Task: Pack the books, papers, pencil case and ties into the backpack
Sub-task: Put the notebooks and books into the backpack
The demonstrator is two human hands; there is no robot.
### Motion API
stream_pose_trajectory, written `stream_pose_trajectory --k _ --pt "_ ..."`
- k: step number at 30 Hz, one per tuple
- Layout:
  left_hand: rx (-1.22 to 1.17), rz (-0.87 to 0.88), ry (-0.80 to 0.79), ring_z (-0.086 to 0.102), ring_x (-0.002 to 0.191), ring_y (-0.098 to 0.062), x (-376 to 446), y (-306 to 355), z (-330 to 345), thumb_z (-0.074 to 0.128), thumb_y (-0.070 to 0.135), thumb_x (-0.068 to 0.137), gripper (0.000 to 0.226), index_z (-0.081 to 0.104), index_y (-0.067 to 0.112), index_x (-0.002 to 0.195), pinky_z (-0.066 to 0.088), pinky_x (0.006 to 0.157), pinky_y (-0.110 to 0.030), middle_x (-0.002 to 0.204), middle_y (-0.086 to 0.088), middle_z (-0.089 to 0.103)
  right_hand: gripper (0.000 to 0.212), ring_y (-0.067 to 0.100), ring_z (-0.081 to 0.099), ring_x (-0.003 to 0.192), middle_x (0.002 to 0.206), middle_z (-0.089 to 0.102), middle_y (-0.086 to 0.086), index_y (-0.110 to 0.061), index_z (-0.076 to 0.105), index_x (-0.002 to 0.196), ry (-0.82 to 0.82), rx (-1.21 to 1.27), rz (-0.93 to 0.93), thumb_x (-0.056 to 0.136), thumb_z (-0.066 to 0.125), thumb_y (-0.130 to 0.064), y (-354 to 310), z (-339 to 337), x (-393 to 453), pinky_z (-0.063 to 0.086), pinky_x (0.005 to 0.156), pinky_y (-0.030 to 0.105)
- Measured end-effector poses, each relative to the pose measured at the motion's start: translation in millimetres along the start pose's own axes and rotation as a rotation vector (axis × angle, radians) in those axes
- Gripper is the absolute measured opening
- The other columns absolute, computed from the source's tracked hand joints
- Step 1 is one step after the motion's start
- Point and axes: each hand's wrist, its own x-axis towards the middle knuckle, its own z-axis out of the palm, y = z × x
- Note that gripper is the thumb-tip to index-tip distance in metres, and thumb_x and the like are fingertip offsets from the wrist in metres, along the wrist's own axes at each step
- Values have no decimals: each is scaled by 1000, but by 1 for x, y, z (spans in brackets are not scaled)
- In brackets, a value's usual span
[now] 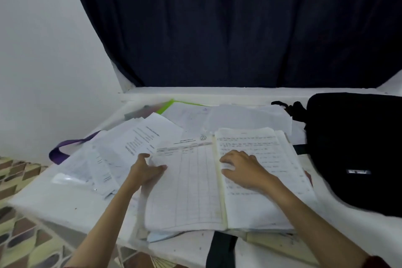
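An open book (228,180) lay at the near middle of the white tabletop (65,202), its left page ruled in columns and its right page covered with handwriting. The left hand (144,173) sat at the left edge of the ruled page, thumb and fingers spread around that page's upper corner; the blur hid whether its grip was clamped on the paper or merely touching it. The right hand (243,168) rested on the handwritten page just right of the spine, its fingers bent a little and lying on the paper, its grip apart and clamped on nothing.

Loose papers (139,143) fanned out left of the book and behind it, overlapping one another and partly tucked under the book. A green folder (166,105) showed beneath the far sheets, with a blurred, long object just left of it that I could not identify. A purple tie (63,150) curled out from under the papers at the left. A dark strap or tie (221,250) hung over the near edge under the book.

The black backpack (356,148) lay on the tabletop at the right, just beside the book's right edge. A dark curtain (228,24) hung behind.
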Motion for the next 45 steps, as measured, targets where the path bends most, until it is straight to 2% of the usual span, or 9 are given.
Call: stream_pose_trajectory --k 11,16,20,22,28,32,37,42,45 --pt "-345 522 -406 58 93 -2 -60 111 -18 67 16 83 58 43 42 129 46 70 -21 114 15 59 40 2 54 114 123 59 -16 -46 58 118 67 492 -12 79 68 -48 -14 -75 -27 43 96 25" --pt "-217 745 -829 35 131 -2 -92 159 43 69 22 83 80 23 44 145 39 96 -21 146 16 35 47 11 65 103 113 69 -9 -39 58 118 156 701 96 76 63 -61 6 -114 -56 49 87 30" --pt "-166 705 -1128 27 132 -1 -101 165 89 59 62 80 75 22 49 144 28 110 -35 146 18 29 52 19 67 93 107 71 4 -22 63 113 248 756 283 76 62 -59 42 -114 -72 48 81 34" --pt "-68 695 -1090 32 129 -4 -91 160 103 46 61 85 66 29 37 145 30 108 -31 147 13 34 45 20 67 91 103 71 8 -14 66 108 308 787 412 81 65 -50 63 -105 -74 50 81 36" --pt "503 743 -332 31 131 -30 -28 112 119 67 48 82 70 36 24 140 31 109 -40 141 -9 30 21 13 58 88 99 59 1 -13 54 94 167 389 634 85 63 -31 102 -68 -69 46 65 23" --pt "-37 517 -335 49 104 -23 -25 103 117 80 21 74 90 22 14 143 47 89 -32 110 -7 41 29 16 54 91 101 54 1 -13 49 97 164 263 696 89 58 -40 105 -47 -54 39 59 21" --pt "-419 198 -517 67 81 -26 -25 111 123 74 -2 76 36 55 0 106 57 70 -35 105 -19 68 43 21 54 92 110 56 8 -5 50 106 321 427 806 85 66 -39 111 -38 -37 43 71 27" --pt "-550 310 -554 61 71 -20 -38 145 105 56 -6 89 27 41 17 88 49 52 -29 92 -10 65 37 14 50 58 72 56 7 -11 42 69 548 804 686 75 79 -12 114 -56 -36 37 43 21" --pt "-661 505 -501 64 67 -17 -44 171 74 53 -6 90 26 42 17 90 50 48 -24 84 -3 67 32 14 63 73 92 67 9 -11 52 86 678 983 438 72 80 -13 97 -88 -32 49 57 22"
